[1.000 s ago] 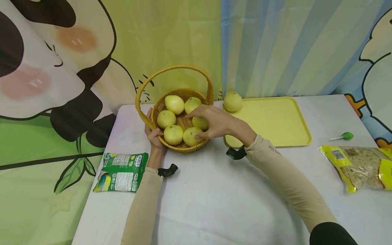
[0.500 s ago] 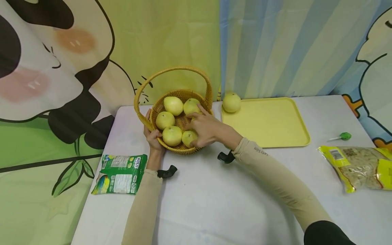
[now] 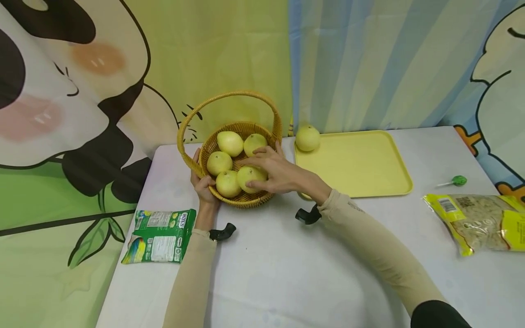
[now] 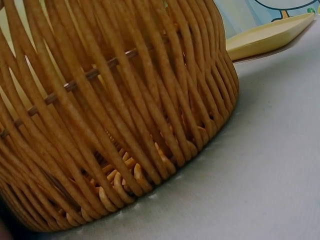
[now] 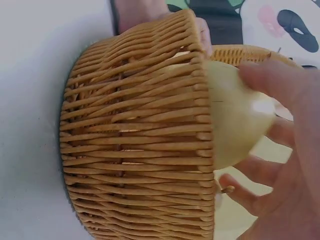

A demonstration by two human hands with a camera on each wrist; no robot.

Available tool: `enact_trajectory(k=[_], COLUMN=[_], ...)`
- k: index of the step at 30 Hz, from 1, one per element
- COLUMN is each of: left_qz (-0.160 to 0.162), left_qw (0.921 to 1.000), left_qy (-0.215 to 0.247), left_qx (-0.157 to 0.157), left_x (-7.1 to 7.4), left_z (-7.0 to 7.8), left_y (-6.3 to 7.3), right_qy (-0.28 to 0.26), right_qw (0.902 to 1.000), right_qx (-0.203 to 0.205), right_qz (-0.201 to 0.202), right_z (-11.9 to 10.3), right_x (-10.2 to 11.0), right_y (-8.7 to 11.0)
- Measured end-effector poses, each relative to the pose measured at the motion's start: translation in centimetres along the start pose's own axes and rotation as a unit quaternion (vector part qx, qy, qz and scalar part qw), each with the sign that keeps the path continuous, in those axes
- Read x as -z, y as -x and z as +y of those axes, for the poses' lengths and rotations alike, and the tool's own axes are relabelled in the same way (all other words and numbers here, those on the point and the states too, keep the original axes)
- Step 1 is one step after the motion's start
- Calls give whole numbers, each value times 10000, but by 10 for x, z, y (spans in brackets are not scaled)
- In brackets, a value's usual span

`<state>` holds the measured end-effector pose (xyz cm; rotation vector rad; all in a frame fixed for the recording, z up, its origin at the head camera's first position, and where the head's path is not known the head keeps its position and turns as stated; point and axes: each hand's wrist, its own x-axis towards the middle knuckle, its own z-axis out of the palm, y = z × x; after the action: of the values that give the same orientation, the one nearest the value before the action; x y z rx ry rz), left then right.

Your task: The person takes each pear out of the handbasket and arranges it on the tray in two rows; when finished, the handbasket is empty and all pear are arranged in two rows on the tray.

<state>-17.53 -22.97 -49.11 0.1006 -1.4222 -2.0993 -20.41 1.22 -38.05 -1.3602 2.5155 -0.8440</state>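
A wicker basket [image 3: 244, 203] with a tall arched handle stands at the back of the table, holding several pale yellow-green melons [image 3: 229, 143]. At its left side my left hand [image 3: 204, 187] grips the rim, thumb over the edge and fingers outside. My right hand [image 3: 280, 172] reaches over the basket's right rim and holds the front-right melon [image 3: 248, 176] between thumb and fingers. In the right wrist view that melon [image 5: 232, 117] rises above the rim, the thumb on one side and fingers round the other. The right part of the basket's inside is hidden under this hand.
To the right lies a yellow tray [image 3: 361, 164] with one melon [image 3: 307, 138] at its back-left corner. A green snack packet [image 3: 160, 237] is by the left forearm. A green lollipop [image 3: 458, 181] and a yellow-and-clear bag [image 3: 476, 223] lie at far right. Curtains hang behind.
My right hand has shifted about over the basket's right side and now has its thumb and fingers round the front-right melon, which sits slightly higher. The left hand keeps its hold on the rim.
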Motion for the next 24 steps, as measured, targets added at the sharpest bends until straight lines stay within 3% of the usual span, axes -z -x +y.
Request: enact_trajectory(k=[4, 8, 13, 16, 18, 20, 24], left_qz=[12, 60, 31, -14, 14, 43, 57], left_qw=[10000, 10000, 10000, 9999, 9999, 9999, 9999], left_qy=[12, 2, 71, 100, 100, 142, 160], left_qx=[-15, -4, 29, 67, 39, 8, -20], left_x=[1, 0, -2, -3, -3, -3, -1], left_z=[-1, -1, 0, 0, 0, 0, 0], left_y=[0, 1, 0, -1, -1, -1, 0], right_qy=[-564, -1383, -2364, -2923, -3151, -3265, -3269], right_qw=[9964, 9809, 9486, 9249, 9142, 9081, 9063], right_qx=[214, 455, 344, 296, 283, 235, -144], right_qz=[603, 1294, 2074, 2413, 2532, 2611, 2673], right_z=[-3, -4, 2, 9, 16, 25, 48], right_x=[1, -1, 2, 10, 17, 25, 40], right_y=[4, 6, 15, 22, 28, 35, 52])
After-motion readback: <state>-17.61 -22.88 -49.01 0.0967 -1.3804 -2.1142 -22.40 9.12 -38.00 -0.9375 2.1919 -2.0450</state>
